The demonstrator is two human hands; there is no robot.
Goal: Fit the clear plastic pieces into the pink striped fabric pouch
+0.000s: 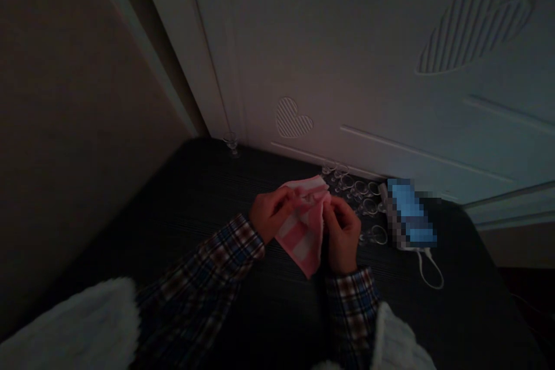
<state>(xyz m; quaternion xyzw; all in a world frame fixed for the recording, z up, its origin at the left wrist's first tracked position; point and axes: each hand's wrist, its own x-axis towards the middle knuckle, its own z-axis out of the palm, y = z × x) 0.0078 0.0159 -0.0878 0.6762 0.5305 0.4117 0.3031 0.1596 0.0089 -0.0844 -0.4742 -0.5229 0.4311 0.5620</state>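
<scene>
A pink and white checked cloth [299, 243] is held up over the dark table, its lower corner hanging down. My left hand [269, 213] grips its left side, fingers curled into the fabric. On the other side, my right hand [343, 234] pinches the cloth's edge between thumb and fingers. Something small may sit in the folds between the hands, but it is too dim to make out. Just beyond my right hand stand several small clear stemmed glasses [370, 206], close together and partly hidden by the hand and cloth.
A single stemmed glass [232, 143] stands at the table's [186, 208] far left corner. Right of the group, a phone with a blurred lit screen [411, 214] leans on a pale block, with a white cable [433, 283]. A white panel with heart shapes [295, 118] rises behind.
</scene>
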